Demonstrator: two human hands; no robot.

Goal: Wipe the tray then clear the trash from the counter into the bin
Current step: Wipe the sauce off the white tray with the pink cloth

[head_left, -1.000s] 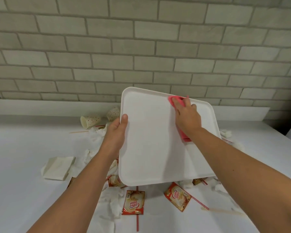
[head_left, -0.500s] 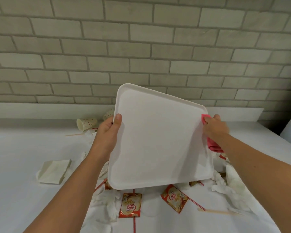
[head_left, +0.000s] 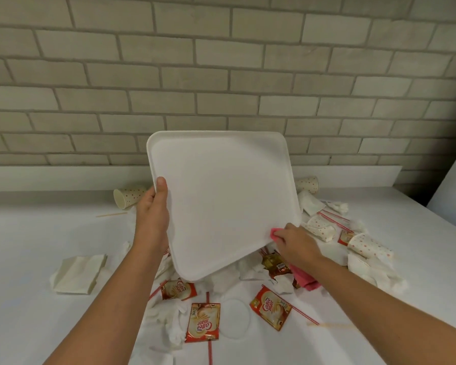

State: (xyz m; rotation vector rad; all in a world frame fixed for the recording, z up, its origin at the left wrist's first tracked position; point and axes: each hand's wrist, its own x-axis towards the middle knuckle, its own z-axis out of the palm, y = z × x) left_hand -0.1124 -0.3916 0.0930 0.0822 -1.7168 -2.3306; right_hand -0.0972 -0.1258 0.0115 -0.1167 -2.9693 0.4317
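Observation:
A white tray (head_left: 221,196) is held up, tilted, above the counter. My left hand (head_left: 153,214) grips its left edge, thumb on the front face. My right hand (head_left: 295,243) holds a pink cloth (head_left: 304,279) against the tray's lower right edge; most of the cloth hangs below my wrist. Beneath the tray the white counter (head_left: 37,246) is littered with trash: red Coffee mate sachets (head_left: 203,322), crumpled tissues (head_left: 169,322), dotted paper cups (head_left: 370,246), red-striped straws (head_left: 209,346) and a wooden stirrer (head_left: 329,325). No bin is in view.
A brick wall (head_left: 221,75) backs the counter. A folded napkin (head_left: 77,272) lies at the left, and another dotted cup (head_left: 128,196) lies on its side behind my left hand. A clear round lid (head_left: 234,322) rests between the sachets. A white panel (head_left: 453,185) stands at far right.
My right hand has wiped the cloth from the tray's upper middle to its right edge, then down to the lower right corner. The tray has turned and the view has shifted.

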